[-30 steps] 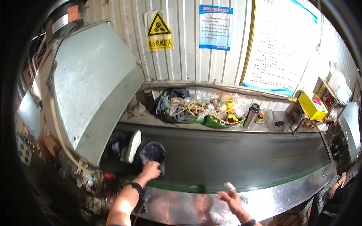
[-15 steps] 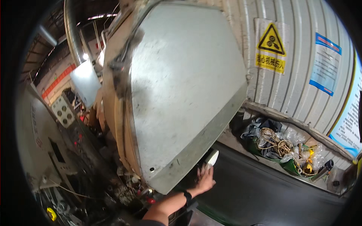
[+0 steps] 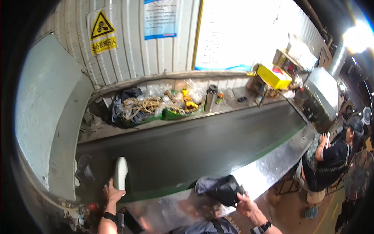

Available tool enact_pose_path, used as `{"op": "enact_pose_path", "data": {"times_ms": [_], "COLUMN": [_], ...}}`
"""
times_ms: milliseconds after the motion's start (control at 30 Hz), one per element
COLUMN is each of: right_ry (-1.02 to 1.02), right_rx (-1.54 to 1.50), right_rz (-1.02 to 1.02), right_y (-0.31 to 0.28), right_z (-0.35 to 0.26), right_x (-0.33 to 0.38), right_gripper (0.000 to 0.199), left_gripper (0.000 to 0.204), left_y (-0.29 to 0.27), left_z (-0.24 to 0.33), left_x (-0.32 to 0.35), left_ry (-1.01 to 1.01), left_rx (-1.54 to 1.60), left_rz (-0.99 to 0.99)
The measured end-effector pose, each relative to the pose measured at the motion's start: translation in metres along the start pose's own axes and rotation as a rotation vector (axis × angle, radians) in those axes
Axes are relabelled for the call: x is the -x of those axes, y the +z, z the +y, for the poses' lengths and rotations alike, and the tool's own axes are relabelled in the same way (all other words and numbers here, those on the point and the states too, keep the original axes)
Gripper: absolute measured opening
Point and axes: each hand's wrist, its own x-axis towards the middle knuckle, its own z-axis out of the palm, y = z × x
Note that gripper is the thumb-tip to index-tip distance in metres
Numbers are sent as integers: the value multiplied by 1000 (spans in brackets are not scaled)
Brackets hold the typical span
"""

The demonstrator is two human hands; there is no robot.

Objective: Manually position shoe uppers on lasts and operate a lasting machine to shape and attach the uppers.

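Observation:
A long white shoe sole (image 3: 121, 173) is on the dark conveyor belt (image 3: 187, 150), at its left part. My left hand (image 3: 113, 193) has its thumb and fingers around the sole's near end. At the metal edge, right of centre, my right hand (image 3: 245, 203) grips a black shoe upper (image 3: 224, 191) with a grey part at its left end; its exact form is hard to make out. Left of my left hand, a dark blurred shape (image 3: 85, 167) with a pale edge lies by the machine's mouth.
A pale machine hood (image 3: 43, 101) covers the belt's left end. Behind the belt, a ledge holds green bags of rope and plastic (image 3: 146, 109), a flask (image 3: 210, 97) and a yellow box (image 3: 274, 76). At the right, a person (image 3: 331, 156) sits holding a white sole.
My view has swung to the right, so the hood now sits at the left edge. My right hand with the black shoe upper has come into view. The white sole is now out beyond the hood.

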Motion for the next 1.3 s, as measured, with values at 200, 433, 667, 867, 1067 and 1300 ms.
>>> {"op": "enact_pose_path", "data": {"times_ms": [200, 433, 667, 867, 1067, 1300], "right_ry": [187, 54, -16, -558, -1255, -1413], "right_rx": [20, -24, -67, 854, 1549, 1278], "right_rz": [-346, -6, -191, -220, -763, -541], "right_y": [-69, -121, -130, -123, -137, -106], "right_z": [-31, -35, -64, -59, 10, 53], "right_x": [-8, -3, 26, 63, 62, 26], "right_gripper": [92, 79, 52, 48, 39, 77], "left_gripper": [69, 30, 22, 61, 54, 40], "left_y": [2, 144, 199, 155, 169, 201], "left_z": [146, 211, 227, 253, 217, 230], "left_x": [181, 328, 384, 313, 239, 192], "left_ry": [994, 1483, 1504, -68, -112, 224], "left_rx": [-283, -161, -46, 1525, 1021, 488], "left_rz": [279, 451, 96, -737, -742, -42]}}
